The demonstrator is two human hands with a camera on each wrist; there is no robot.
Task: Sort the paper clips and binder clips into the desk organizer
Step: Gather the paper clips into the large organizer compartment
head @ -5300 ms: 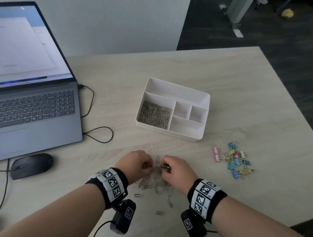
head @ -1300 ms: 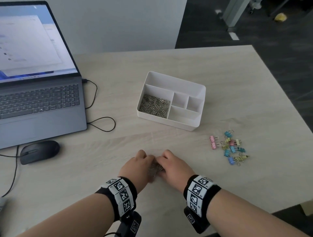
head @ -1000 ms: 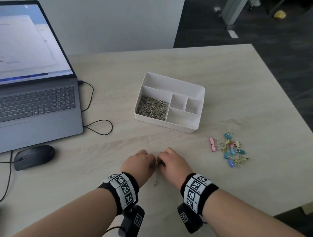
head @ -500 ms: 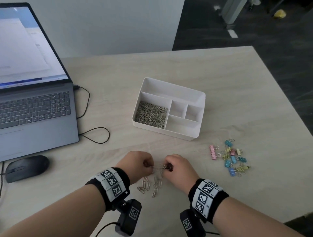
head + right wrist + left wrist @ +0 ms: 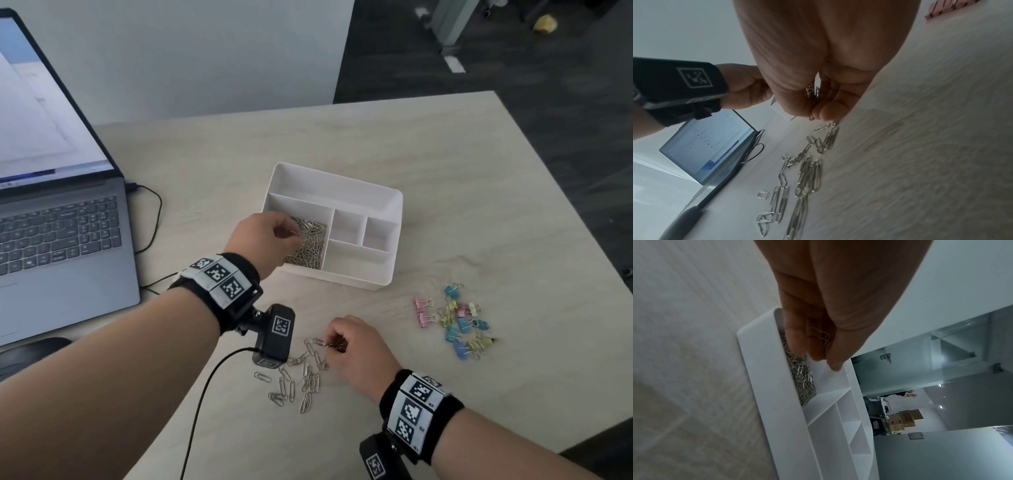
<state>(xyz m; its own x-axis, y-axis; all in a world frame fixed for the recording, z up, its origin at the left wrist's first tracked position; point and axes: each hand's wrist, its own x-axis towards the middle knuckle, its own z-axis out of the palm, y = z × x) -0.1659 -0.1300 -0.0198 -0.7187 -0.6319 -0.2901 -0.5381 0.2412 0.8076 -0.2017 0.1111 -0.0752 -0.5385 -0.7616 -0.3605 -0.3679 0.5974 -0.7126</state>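
Far left: open grey laptop (image 5: 58,219) with lit screen, black cable (image 5: 150,219) looping off its right edge, dark mouse (image 5: 30,353) near the front desk edge, all on the light wood-grain desk (image 5: 445,205). Left hand (image 5: 263,240) hangs over the near-left compartment of the white plastic desk organizer (image 5: 373,284), fingers curled, pinching a few silver wire paper clips (image 5: 818,337) between thumb and fingertips, above the pile of silver clips (image 5: 310,246) already in that compartment. The organizer's other compartments, as far as they show, hold nothing. In front of the organizer, loose silver paper clips (image 5: 301,377) lie scattered on the desk between the two wrists. Right hand (image 5: 356,349) sits at the right edge of that scatter, down at the desk surface, fingers curled tight round a small bunch of clips (image 5: 813,95). Right of it, well apart from the organizer, lies a cluster of small pastel binder clips (image 5: 455,322), pink, yellow and blue with wire handles, touched by neither hand.
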